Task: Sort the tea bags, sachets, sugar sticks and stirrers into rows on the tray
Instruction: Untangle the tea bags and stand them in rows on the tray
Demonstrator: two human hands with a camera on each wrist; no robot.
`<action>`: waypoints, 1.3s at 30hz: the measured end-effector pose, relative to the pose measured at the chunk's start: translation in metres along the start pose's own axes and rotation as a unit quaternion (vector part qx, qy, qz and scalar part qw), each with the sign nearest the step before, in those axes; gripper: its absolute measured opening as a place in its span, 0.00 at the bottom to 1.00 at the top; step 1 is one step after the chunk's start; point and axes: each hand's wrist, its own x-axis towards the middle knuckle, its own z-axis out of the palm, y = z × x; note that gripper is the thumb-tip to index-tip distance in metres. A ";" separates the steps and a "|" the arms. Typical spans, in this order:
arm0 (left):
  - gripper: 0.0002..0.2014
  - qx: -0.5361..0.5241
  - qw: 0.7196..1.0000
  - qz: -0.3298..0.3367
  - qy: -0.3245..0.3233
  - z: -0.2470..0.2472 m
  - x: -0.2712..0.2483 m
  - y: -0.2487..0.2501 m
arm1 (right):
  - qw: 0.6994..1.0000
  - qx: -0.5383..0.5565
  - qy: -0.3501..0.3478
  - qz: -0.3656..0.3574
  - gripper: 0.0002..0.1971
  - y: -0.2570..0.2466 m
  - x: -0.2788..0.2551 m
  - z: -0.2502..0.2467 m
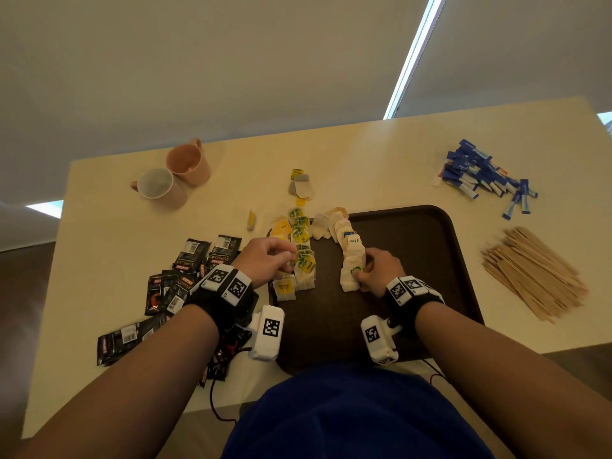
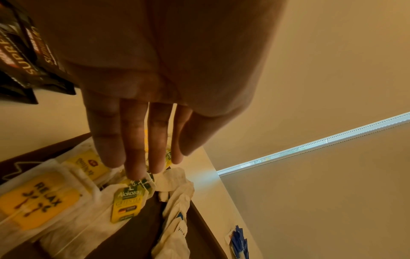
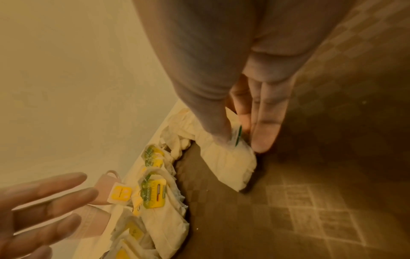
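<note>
A dark brown tray (image 1: 414,260) holds rows of tea bags. My left hand (image 1: 281,260) hovers over the left rows, its straight fingers (image 2: 135,168) touching the yellow-green tagged tea bags (image 2: 128,203) beside a yellow "Relax" bag (image 2: 37,201). My right hand (image 1: 362,271) pinches a white tea bag with a green tag (image 3: 228,161) at the near end of the white row (image 1: 351,253). Black sachets (image 1: 185,279) lie left of the tray, blue sugar sticks (image 1: 480,177) at the far right, and wooden stirrers (image 1: 533,273) right of the tray.
Two pink mugs (image 1: 188,164) stand at the table's far left. A few loose tea bags (image 1: 301,187) lie on the table beyond the tray. The tray's right half (image 3: 310,175) is bare. The table's front edge is close to my body.
</note>
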 end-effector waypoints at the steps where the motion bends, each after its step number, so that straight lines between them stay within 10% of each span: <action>1: 0.09 -0.003 1.000 -0.001 0.002 -0.001 -0.001 -0.001 | 1.000 0.001 0.003 -0.004 0.34 -0.002 0.000 0.002; 39: 0.09 -0.025 0.999 -0.022 0.030 -0.015 0.000 -0.012 | 0.998 -0.004 0.004 -0.068 0.19 -0.034 0.038 -0.001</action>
